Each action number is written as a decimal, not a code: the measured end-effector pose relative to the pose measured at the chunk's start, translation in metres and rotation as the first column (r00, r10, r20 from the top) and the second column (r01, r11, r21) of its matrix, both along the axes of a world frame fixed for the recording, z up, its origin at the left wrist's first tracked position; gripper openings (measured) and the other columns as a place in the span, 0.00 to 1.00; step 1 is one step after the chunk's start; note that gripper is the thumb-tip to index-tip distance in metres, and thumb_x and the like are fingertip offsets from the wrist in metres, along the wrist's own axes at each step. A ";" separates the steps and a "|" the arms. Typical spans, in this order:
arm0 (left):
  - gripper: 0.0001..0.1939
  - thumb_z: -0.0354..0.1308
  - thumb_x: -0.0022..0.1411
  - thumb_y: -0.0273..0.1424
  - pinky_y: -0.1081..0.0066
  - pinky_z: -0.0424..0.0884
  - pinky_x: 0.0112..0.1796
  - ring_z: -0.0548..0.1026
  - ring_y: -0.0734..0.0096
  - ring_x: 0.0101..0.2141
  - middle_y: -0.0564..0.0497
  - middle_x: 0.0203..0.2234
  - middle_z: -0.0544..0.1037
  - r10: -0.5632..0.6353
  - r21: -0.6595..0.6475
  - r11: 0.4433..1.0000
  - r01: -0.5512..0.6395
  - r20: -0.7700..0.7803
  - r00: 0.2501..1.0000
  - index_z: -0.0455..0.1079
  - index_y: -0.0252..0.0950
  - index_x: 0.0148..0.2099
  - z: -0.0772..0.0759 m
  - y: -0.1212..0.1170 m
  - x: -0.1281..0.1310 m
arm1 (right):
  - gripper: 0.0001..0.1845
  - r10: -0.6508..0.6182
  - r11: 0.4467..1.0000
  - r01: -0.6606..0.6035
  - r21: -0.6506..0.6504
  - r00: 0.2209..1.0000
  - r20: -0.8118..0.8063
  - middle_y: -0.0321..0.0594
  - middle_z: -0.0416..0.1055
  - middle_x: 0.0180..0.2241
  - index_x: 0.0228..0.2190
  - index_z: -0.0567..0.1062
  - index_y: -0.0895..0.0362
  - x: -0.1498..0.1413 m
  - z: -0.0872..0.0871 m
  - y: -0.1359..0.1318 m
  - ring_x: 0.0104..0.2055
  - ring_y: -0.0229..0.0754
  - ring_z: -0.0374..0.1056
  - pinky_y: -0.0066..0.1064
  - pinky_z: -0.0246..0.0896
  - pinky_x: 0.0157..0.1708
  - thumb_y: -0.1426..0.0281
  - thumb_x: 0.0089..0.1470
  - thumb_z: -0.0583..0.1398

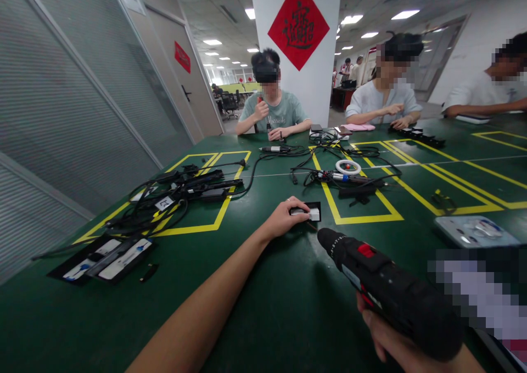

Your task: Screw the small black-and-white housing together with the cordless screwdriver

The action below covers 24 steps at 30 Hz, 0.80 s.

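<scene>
My left hand (286,218) is closed on the small black-and-white piece (315,214), thumb on the near side and fingers over the far side, pressing it to the green table (247,301). My right hand (389,334) is wrapped round the handle of the drill (370,269), whose thin bit (312,227) points far and left at the piece's near edge; whether the tip touches, I cannot tell. To do this well, I judge that I should hold the piece flat, line the bit up squarely with the spot it meets, and lean in gently with slow turns — a slip would send the tip toward my thumb, so a grip farther left looks safer. The piece lies right at my left fingertips, its right end showing past them, on the far side of the drill's nose — well apart from the cables (181,192) to the left.
</scene>
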<state>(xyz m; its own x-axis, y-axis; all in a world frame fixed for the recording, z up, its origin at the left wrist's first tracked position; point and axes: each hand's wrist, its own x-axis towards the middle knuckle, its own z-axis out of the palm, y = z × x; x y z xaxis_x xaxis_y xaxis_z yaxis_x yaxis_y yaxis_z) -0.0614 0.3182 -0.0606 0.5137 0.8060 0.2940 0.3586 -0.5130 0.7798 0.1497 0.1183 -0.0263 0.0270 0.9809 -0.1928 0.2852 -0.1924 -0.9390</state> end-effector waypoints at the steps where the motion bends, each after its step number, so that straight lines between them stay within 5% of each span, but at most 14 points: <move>1: 0.13 0.58 0.54 0.37 0.67 0.62 0.46 0.68 0.67 0.41 0.48 0.38 0.71 -0.001 -0.001 1.000 0.001 0.002 1.000 0.72 0.37 0.40 0.000 0.000 0.000 | 0.08 -0.006 1.000 0.006 -0.017 1.000 -0.005 0.34 0.69 0.19 0.31 0.73 0.52 0.001 -0.003 0.002 0.14 0.37 0.65 0.25 0.61 0.11 0.71 0.44 0.57; 10: 0.13 0.58 0.54 0.37 0.67 0.62 0.45 0.68 0.67 0.41 0.48 0.38 0.71 -0.004 0.004 1.000 0.004 0.009 1.000 0.72 0.36 0.40 -0.001 0.000 0.001 | 0.09 -0.047 0.998 0.047 0.029 0.999 0.000 0.33 0.69 0.19 0.30 0.73 0.52 0.005 -0.013 0.005 0.22 0.41 0.70 0.25 0.64 0.14 0.70 0.40 0.60; 15: 0.12 0.58 0.54 0.37 0.67 0.62 0.46 0.69 0.67 0.41 0.48 0.37 0.71 0.004 0.011 1.000 -0.004 0.006 1.000 0.72 0.36 0.39 -0.001 0.001 0.001 | 0.08 0.030 0.996 -0.032 0.081 0.999 0.029 0.34 0.69 0.19 0.28 0.72 0.52 0.009 -0.021 0.013 0.28 0.44 0.72 0.28 0.69 0.20 0.71 0.39 0.60; 24: 0.12 0.58 0.54 0.37 0.67 0.63 0.45 0.69 0.67 0.41 0.48 0.37 0.71 0.009 0.004 1.000 -0.009 0.010 1.000 0.72 0.36 0.40 0.001 -0.001 0.001 | 0.04 0.011 1.000 -0.010 0.008 1.000 -0.024 0.34 0.71 0.21 0.28 0.72 0.53 0.001 0.002 -0.003 0.15 0.35 0.66 0.24 0.63 0.12 0.70 0.46 0.57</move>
